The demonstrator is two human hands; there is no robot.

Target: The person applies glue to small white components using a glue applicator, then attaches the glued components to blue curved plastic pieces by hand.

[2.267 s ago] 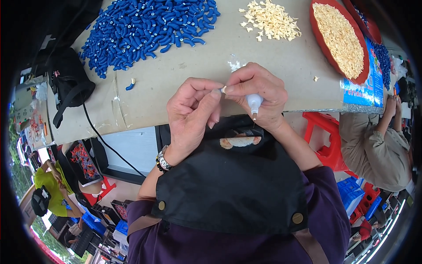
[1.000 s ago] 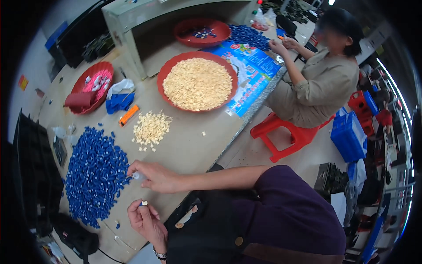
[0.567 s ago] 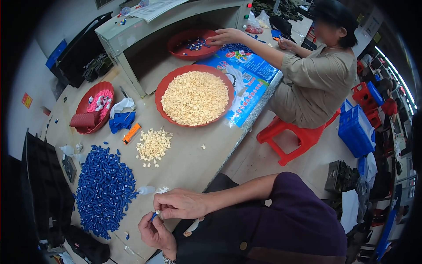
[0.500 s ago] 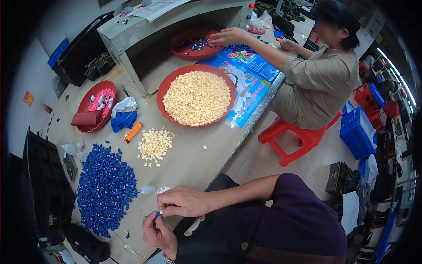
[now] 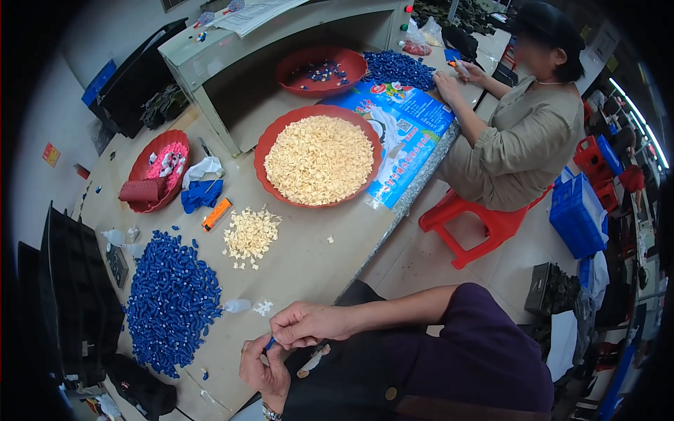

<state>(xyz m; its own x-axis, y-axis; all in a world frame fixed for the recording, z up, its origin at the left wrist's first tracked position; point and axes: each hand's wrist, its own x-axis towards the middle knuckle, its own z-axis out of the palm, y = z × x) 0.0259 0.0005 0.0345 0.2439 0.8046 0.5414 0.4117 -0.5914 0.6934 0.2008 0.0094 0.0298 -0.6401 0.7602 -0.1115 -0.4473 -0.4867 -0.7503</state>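
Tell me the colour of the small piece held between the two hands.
The small piece looks blue, best seen in the head view.

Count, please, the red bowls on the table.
3: the middle bowl, holding cream pieces; the left bowl, with pink pieces; the far bowl, beside a blue pile. Others may be hidden.

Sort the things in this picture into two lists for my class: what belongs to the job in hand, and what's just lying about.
Likely job things:
blue piece between left hand and right hand
pile of curved blue pieces
small pile of cream pieces
translucent bottle

Apparently just lying about:
black bag
blue cloth
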